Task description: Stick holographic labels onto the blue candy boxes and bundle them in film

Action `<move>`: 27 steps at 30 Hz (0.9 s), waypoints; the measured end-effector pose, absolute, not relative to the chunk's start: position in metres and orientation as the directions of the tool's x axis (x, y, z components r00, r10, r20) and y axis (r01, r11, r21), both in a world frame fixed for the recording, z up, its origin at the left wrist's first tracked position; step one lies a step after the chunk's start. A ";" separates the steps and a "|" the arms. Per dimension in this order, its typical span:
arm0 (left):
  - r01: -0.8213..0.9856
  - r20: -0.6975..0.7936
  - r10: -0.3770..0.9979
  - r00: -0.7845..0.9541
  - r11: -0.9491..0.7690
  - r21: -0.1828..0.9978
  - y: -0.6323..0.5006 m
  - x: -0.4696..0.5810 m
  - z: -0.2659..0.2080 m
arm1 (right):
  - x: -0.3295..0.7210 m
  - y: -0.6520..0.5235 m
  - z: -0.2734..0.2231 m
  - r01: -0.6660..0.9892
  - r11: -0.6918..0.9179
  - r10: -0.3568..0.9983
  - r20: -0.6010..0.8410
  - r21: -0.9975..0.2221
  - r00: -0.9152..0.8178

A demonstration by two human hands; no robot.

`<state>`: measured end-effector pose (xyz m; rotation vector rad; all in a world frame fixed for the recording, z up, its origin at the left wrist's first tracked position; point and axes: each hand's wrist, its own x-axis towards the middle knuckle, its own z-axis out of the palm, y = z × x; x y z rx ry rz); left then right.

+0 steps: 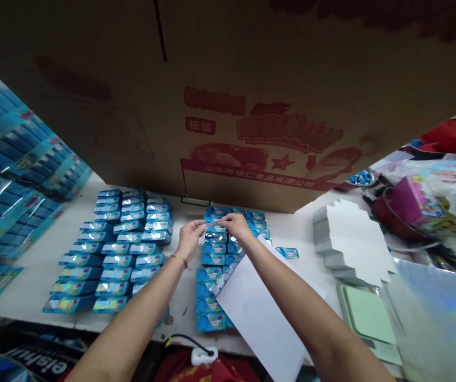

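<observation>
My left hand (191, 237) and my right hand (235, 225) are close together over the far part of the middle group of blue boxes. Both have their fingers pinched on a small, thin, pale strip (212, 224) stretched between them. Beneath them, small blue boxes (214, 248) stand in tight rows with round spots on their upper faces. A white sheet (259, 313) lies under my right forearm, partly over these boxes. Shiny square pieces (222, 280) run along the sheet's left edge. My right forearm hides some of the boxes and the sheet.
Blue packs (110, 273) stand in rows on the left, beside tall stacked display boxes (13, 175). A large cardboard carton (220, 175) closes off the back. One flat blue piece (287, 252), stacked white card (355, 239) and a pale green scale (371, 313) lie right.
</observation>
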<state>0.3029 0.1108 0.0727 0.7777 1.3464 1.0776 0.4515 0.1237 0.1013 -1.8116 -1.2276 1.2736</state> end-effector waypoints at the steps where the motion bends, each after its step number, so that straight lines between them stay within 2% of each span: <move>1: -0.144 -0.357 0.929 -0.101 0.341 0.929 0.118 0.301 0.067 | 0.449 0.128 0.095 0.363 -0.401 0.916 -0.374 -0.841 0.144; 7: 0.110 -0.184 0.971 -0.155 0.202 0.973 0.174 0.294 0.028 | 0.444 0.165 0.055 0.490 -0.434 0.900 -0.338 -0.756 0.275; 14: 0.190 -0.185 0.968 -0.167 0.216 0.958 0.216 0.298 -0.005 | 0.446 0.196 0.033 0.636 -0.447 0.895 -0.312 -0.629 0.319; 23: 0.361 -0.202 0.962 -0.183 0.257 0.897 0.219 0.308 -0.019 | 0.435 0.196 0.045 0.766 -0.481 0.872 -0.320 -0.427 0.370; 25: 0.409 -0.193 0.965 -0.179 0.251 0.877 0.219 0.307 -0.015 | 0.430 0.192 0.054 0.850 -0.415 0.901 -0.278 -0.325 0.334; 27: 0.461 -0.177 0.968 -0.179 0.242 0.854 0.219 0.303 -0.008 | 0.430 0.185 0.071 0.935 -0.283 0.940 -0.258 -0.216 0.225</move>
